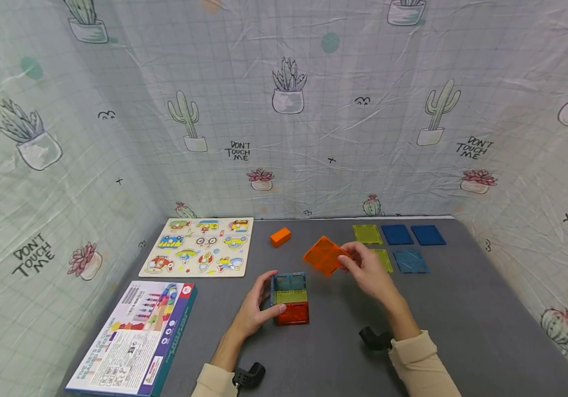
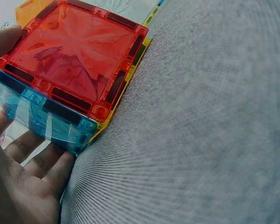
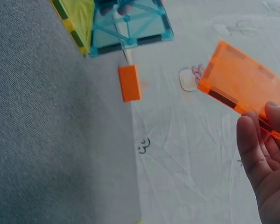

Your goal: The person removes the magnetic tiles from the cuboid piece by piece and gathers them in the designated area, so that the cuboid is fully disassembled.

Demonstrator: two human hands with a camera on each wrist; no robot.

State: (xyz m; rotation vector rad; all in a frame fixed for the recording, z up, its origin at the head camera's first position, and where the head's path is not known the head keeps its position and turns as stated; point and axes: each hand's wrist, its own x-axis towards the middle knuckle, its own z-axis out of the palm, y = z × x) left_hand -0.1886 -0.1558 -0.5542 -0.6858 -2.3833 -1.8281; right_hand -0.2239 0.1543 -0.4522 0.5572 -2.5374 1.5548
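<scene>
Nearest on the left of the grey bench lies a printed toy carton with a teal side. Beyond it sits a pale puzzle board covered in vehicle pictures. Loose magnetic tiles, two yellow-green and three blue, lie flat at the far right, and a small orange block rests near the back edge. Behind everything hangs a creased fabric backdrop printed with potted cacti and "DON'T TOUCH ME".

The tile box is see-through, with a red wall facing the person, blue at the left and far sides, and yellow low down between them. The orange tile is translucent and flat, with dark strips along its edges.

The left-hand grip holds the tile box on the bench, thumb by the red wall and fingers along the blue side. The right-hand grip pinches the orange tile by one edge, raised clear of the bench, beyond the tile box, to its right and apart from it.
</scene>
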